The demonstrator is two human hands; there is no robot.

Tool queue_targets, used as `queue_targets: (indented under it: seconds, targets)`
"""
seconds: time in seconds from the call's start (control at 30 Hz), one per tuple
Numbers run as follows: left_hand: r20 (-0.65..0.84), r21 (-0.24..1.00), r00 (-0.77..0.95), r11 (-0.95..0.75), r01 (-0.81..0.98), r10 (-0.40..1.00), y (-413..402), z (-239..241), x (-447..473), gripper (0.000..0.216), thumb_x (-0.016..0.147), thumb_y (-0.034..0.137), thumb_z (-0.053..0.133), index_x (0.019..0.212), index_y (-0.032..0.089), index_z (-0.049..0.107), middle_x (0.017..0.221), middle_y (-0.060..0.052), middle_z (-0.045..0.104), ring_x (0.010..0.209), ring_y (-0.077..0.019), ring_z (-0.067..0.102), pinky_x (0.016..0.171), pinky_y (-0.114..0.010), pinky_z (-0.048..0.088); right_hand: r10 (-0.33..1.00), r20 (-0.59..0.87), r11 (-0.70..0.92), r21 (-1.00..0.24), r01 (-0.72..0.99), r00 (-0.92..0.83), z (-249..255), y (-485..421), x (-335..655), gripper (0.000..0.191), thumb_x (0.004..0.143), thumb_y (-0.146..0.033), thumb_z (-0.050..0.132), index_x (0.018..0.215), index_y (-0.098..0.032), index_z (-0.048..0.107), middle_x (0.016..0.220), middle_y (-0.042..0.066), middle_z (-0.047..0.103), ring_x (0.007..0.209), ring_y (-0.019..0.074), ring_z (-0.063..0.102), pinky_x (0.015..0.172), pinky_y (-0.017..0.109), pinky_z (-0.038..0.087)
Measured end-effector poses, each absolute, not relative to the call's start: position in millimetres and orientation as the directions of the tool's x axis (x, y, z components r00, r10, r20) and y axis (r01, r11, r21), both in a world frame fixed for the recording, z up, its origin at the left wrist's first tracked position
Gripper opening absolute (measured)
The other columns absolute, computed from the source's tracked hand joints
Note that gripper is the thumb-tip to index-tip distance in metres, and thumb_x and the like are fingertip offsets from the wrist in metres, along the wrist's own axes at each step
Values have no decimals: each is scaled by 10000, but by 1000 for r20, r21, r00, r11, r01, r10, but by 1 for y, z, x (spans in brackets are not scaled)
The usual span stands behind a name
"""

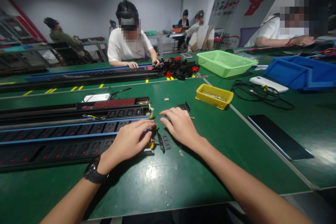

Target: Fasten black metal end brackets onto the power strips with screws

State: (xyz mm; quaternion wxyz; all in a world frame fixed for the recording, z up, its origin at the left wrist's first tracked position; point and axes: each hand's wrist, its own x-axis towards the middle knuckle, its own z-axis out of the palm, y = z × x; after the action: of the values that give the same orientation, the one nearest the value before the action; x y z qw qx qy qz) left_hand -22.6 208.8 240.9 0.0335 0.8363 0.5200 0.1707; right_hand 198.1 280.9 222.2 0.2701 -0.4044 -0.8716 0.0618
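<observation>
So we've got the long black socket strip with blue edges (78, 130) lying on the left of the green tabletop (183, 185), and our left hand (133, 135) is over its right end, fingers bent down, though we can't tell what they've actually got hold of. Our right hand (181, 127) is just right of that, fingers half spread and the thumb apart, nothing visible between them. There's a small black slotted bracket (165, 142) between both hands, on the near side.
</observation>
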Motion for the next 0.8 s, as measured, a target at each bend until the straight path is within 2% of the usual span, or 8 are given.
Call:
queue_targets:
  seconds: [0.13, 0.33, 0.47, 0.6, 0.7, 0.8]
  targets:
    - [249, 231, 394, -449, 863, 885, 209, 242, -22, 326, 1014, 296, 493, 1300, 250, 643, 1351, -23, 665, 1220, -212, 645, 1060, -385, 533, 813, 478, 537, -395, 745, -333, 234, 297, 222, 263, 1056, -344, 485, 1100, -207, 705, 1066, 95, 734, 1015, 264, 611, 836, 373, 396]
    - [254, 213, 410, -464, 860, 876, 210, 240, -22, 351, 1017, 314, 474, 1311, 237, 648, 1364, -20, 660, 1246, -213, 634, 1076, -398, 530, 860, 437, 436, -361, 824, -263, 242, 312, 249, 294, 1043, -332, 471, 956, -199, 719, 971, 77, 752, 913, 249, 633, 780, 336, 399]
    - [251, 199, 410, -461, 865, 877, 210, 238, -23, 367, 1018, 322, 469, 1329, 240, 647, 1385, -15, 647, 1261, -214, 626, 1093, -403, 521, 879, 338, 442, -318, 839, -336, 244, 310, 252, 311, 1052, -332, 457, 992, -197, 731, 968, 67, 759, 910, 239, 654, 760, 320, 403]
    - [249, 195, 413, -463, 865, 876, 211, 238, -25, 373, 1019, 330, 469, 1338, 245, 645, 1393, -13, 641, 1267, -213, 623, 1100, -398, 517, 845, 233, 532, -270, 802, -482, 246, 307, 254, 313, 1054, -285, 442, 1061, -199, 742, 1026, 76, 757, 969, 234, 655, 812, 311, 421]
    - [251, 190, 415, -465, 865, 874, 211, 237, -25, 372, 1024, 333, 464, 1334, 243, 650, 1389, -10, 644, 1260, -211, 626, 1094, -398, 522, 783, 175, 620, -296, 727, -596, 247, 308, 259, 262, 1023, -264, 504, 1062, -194, 754, 1044, 81, 752, 995, 226, 655, 844, 298, 433]
    - [260, 186, 414, -465, 865, 873, 210, 237, -25, 372, 1026, 337, 461, 1326, 236, 657, 1382, -13, 649, 1253, -212, 630, 1090, -401, 525, 742, 120, 653, -351, 671, -660, 248, 310, 264, 202, 976, -276, 595, 986, -191, 778, 957, 72, 752, 906, 213, 666, 798, 287, 446]
